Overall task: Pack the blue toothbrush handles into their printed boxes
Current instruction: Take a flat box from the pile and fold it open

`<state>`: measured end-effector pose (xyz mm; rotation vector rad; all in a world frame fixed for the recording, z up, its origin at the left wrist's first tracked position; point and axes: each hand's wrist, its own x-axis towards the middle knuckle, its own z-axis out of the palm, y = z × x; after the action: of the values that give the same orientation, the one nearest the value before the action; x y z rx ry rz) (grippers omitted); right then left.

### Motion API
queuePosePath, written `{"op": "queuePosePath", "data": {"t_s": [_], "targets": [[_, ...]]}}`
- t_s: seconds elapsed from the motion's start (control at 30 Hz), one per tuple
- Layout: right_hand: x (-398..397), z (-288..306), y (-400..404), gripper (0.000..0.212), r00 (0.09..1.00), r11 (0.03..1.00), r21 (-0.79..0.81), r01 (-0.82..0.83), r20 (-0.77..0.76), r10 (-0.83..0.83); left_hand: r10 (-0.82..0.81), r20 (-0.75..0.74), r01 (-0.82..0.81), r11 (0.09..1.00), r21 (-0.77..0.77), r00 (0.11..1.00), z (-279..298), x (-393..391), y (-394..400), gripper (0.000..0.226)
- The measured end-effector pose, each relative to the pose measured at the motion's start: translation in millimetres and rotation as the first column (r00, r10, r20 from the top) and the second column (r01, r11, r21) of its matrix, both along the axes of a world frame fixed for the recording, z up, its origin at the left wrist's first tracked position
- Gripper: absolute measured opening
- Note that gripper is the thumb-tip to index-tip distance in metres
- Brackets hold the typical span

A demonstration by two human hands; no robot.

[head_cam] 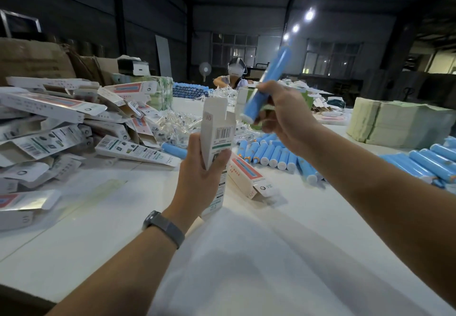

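My left hand (197, 180) grips a white printed box (217, 133) upright, its top flaps standing open. My right hand (283, 116) holds a blue toothbrush handle (269, 81) tilted in the air, its white lower end just right of the box's open top and apart from it. More blue handles (269, 153) lie in a row on the white table (246, 254) behind my hands. Another printed box (249, 177) lies flat beside my left hand.
A heap of printed boxes (61, 123) fills the table's left side. Further blue handles (429, 160) lie at the right, behind them a stack of green sheets (394, 123). A masked person (234, 76) sits at the far end. Small clear bags (175, 123) lie mid-table.
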<state>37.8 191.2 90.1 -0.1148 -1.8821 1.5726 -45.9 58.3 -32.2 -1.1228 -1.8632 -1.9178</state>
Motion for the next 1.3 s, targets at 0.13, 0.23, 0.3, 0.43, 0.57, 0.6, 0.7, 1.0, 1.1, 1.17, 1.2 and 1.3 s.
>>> {"op": "queuePosePath", "data": {"t_s": [0.13,0.23,0.3,0.43,0.57,0.6,0.7,1.0,1.1,1.17,1.2,1.3], "targets": [[-8,2,-31,0.010,0.993,0.949,0.307,0.072,-0.108,-0.041,0.078,-0.013,-0.078,0.997,0.001,0.997,0,1,-1,0.029],[-15,1,-38,0.019,0.987,0.872,0.464,0.160,-0.097,-0.129,0.113,0.020,-0.114,0.993,0.021,0.993,-1,0,-4,0.031],[-16,1,-39,0.022,0.992,0.834,0.538,0.125,-0.050,-0.116,0.119,0.029,-0.120,0.993,0.023,0.992,-1,0,-5,0.031],[-15,3,-41,0.018,0.992,0.723,0.681,0.118,-0.051,-0.113,0.128,-0.012,-0.127,0.991,0.040,0.992,-1,1,-4,0.031],[-12,3,-44,0.025,0.997,0.742,0.668,0.060,0.002,-0.082,0.141,-0.036,-0.139,0.989,0.042,0.989,-2,0,-3,0.031],[-12,3,-44,0.026,0.997,0.743,0.668,0.043,0.023,-0.078,0.142,-0.043,-0.140,0.989,0.041,0.989,-3,0,-3,0.031],[-13,0,-48,0.028,0.996,0.710,0.703,0.035,0.037,-0.086,0.145,-0.039,-0.143,0.988,0.064,0.989,-3,-3,-3,0.029],[-24,5,-49,0.078,0.955,0.816,0.558,0.148,-0.295,0.029,0.201,-0.090,-0.193,0.977,0.085,0.976,-4,-8,-5,0.027],[-29,3,-48,0.079,0.946,0.805,0.573,0.155,-0.321,0.047,0.213,-0.110,-0.204,0.975,0.083,0.971,-4,-9,-6,0.028],[-31,2,-47,0.064,0.956,0.802,0.571,0.172,-0.292,0.003,0.235,-0.115,-0.227,0.971,0.078,0.965,-5,-11,-7,0.029],[-32,-2,-47,0.051,0.963,0.788,0.589,0.179,-0.268,-0.019,0.247,-0.109,-0.240,0.968,0.076,0.963,-6,-12,-6,0.029],[-34,-21,-50,0.019,0.972,0.718,0.666,0.202,-0.223,-0.067,0.246,-0.031,-0.242,0.966,0.093,0.969,-5,-16,-7,0.030]]}}
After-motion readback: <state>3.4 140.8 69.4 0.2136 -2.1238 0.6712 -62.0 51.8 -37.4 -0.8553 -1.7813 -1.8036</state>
